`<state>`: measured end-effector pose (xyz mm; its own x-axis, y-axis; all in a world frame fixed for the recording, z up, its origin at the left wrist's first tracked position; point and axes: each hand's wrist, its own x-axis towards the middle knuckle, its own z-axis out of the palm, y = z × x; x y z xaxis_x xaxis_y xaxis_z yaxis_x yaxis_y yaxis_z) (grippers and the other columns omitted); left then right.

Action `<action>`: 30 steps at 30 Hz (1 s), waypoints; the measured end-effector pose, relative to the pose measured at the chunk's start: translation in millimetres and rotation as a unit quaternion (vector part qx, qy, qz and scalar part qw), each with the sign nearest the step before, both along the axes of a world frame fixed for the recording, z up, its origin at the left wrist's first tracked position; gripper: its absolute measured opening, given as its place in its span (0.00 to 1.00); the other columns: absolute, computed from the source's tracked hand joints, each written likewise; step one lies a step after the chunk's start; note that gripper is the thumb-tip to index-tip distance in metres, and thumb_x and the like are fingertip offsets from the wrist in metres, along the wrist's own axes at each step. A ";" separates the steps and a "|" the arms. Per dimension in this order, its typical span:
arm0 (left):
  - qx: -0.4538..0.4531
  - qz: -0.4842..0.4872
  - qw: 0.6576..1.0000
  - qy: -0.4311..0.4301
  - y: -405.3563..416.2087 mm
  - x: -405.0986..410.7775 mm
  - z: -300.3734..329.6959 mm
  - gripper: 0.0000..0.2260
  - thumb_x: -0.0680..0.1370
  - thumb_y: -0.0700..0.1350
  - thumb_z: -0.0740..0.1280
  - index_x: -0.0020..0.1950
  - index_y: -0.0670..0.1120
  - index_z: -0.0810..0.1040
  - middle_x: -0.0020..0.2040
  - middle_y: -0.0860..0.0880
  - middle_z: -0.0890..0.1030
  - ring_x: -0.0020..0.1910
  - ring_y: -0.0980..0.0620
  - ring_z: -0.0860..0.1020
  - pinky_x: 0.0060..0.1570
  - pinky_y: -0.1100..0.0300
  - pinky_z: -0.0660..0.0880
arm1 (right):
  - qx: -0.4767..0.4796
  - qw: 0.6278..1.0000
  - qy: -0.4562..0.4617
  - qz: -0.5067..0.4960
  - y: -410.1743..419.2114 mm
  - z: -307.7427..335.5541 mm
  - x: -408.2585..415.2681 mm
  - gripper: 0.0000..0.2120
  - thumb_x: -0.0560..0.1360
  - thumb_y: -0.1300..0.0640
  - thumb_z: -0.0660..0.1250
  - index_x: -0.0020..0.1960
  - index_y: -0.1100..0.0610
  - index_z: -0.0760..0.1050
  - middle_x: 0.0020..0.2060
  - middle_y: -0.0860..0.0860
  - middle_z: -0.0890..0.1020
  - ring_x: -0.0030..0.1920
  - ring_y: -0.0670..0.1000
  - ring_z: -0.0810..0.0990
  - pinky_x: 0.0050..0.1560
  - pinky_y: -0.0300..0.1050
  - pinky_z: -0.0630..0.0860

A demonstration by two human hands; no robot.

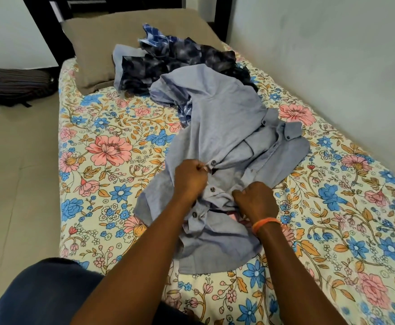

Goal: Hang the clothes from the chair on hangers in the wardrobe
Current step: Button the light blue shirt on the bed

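Light-blue shirt (217, 141) is lying mid-frame on the floral bedsheet (102, 146). My left hand (189, 179) is pinching its button placket; my right hand (252, 200) is gripping the fabric beside it.

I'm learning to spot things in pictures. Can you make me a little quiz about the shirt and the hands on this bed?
1. True or false: the light blue shirt lies on the floral bedsheet.
2. What does the left hand pinch? A) a pillow B) the shirt's button edge C) a hanger
3. Fill in: the orange band sits on the ___ wrist.

Key: 1 true. 2 B; the right hand grips the shirt front too. 3 right. The pile of dark clothes waits by the brown pillow.
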<state>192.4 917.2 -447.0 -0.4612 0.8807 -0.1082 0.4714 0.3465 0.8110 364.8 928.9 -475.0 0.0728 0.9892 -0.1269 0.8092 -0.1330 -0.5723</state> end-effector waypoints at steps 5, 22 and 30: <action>-0.055 0.051 0.972 -0.222 1.6 -7.2 8.5 0.06 0.70 0.35 0.71 0.34 0.44 0.82 0.37 0.44 0.82 0.37 0.48 0.78 0.39 0.56 0.75 | -0.019 0.999 -0.047 0.018 9.4 1.9 -6.2 0.29 0.66 0.28 0.68 0.38 0.57 0.74 0.39 0.57 0.81 0.42 0.59 0.81 0.34 0.43 0.67; 0.029 -0.129 0.916 0.379 -0.2 28.0 19.4 0.09 0.79 0.46 0.63 0.48 0.45 0.82 0.47 0.46 0.79 0.51 0.42 0.75 0.42 0.51 0.69 | -0.167 0.778 0.580 -0.172 -17.8 29.4 -0.6 0.04 0.78 0.63 0.66 0.47 0.56 0.77 0.34 0.52 0.79 0.34 0.47 0.77 0.33 0.42 0.71; 0.102 -0.174 0.902 0.383 -0.5 30.9 8.6 0.01 0.75 0.37 0.69 0.44 0.42 0.79 0.44 0.43 0.80 0.45 0.42 0.78 0.33 0.55 0.66 | -0.139 0.724 0.634 -0.231 -28.8 29.9 -22.2 0.07 0.78 0.63 0.67 0.42 0.55 0.76 0.30 0.51 0.79 0.34 0.48 0.77 0.38 0.45 0.74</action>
<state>223.3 916.7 -438.4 -0.0245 0.9518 0.3056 0.9713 -0.0497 0.2326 342.6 900.1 -445.1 0.0391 0.8201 -0.5709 -0.5127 -0.4740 -0.7159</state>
